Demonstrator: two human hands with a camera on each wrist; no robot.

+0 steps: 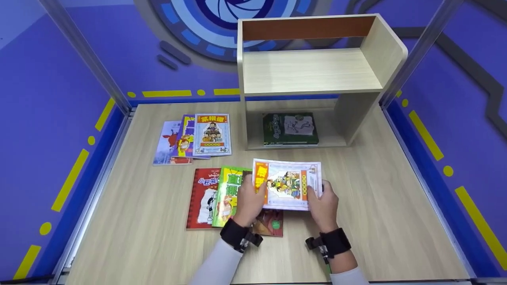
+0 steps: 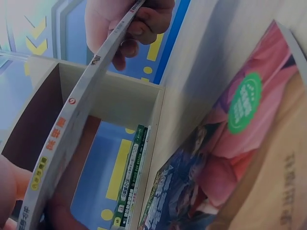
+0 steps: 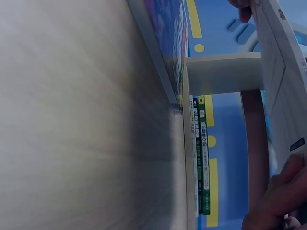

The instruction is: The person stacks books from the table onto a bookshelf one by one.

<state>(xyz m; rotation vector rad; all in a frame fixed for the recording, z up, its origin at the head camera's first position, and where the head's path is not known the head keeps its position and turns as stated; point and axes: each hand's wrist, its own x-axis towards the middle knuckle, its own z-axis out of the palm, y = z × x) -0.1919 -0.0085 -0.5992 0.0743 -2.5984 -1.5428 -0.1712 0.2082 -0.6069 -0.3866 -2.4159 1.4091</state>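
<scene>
Both hands hold a thin book (image 1: 291, 186) with a pale border and orange title block, turned sideways and raised above the table. My left hand (image 1: 249, 202) grips its title end, thumb on the cover. At the opposite end my right hand (image 1: 324, 204) pinches it the same way. The left wrist view shows the book's spine (image 2: 72, 100) edge-on. Below and left of it lie a red book (image 1: 202, 198), a green book (image 1: 227, 198) and a brownish book (image 1: 273, 225), overlapping; the left hand hides part of them.
A two-level wooden shelf (image 1: 313, 71) stands at the back. Dark green books (image 1: 291, 128) lie flat in its lower level. Further left, a pale book (image 1: 164, 146), a purple book (image 1: 185, 138) and a light-blue-bordered book (image 1: 212, 136) overlap. Blue walls (image 1: 59, 99) enclose the table (image 1: 130, 221).
</scene>
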